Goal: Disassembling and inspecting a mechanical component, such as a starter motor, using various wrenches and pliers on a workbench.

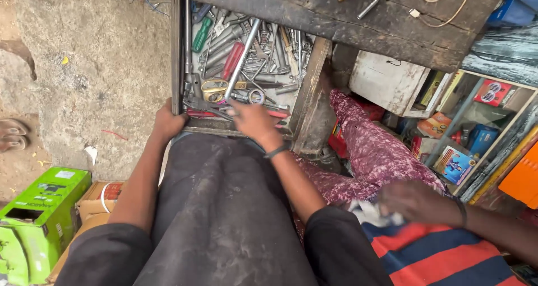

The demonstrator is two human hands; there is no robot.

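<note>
Steel tools fill the open drawer [178, 50] in front of my knees, so the drawer is already out and the picking is under way. My left hand [167, 121] grips the drawer's near left corner, fingers curled shut around the wooden edge. My right hand [253, 119] is inside at the near side, fingers closed on the lower end of one long metal rod [242, 59] that slants away from me, not yet lifted clear. I count one green screwdriver [202, 34], one red-handled tool [233, 60] and one pair of yellow scissors [214, 90]. Right of me, another person's hand [412, 199] holds a white cloth [367, 213].
</note>
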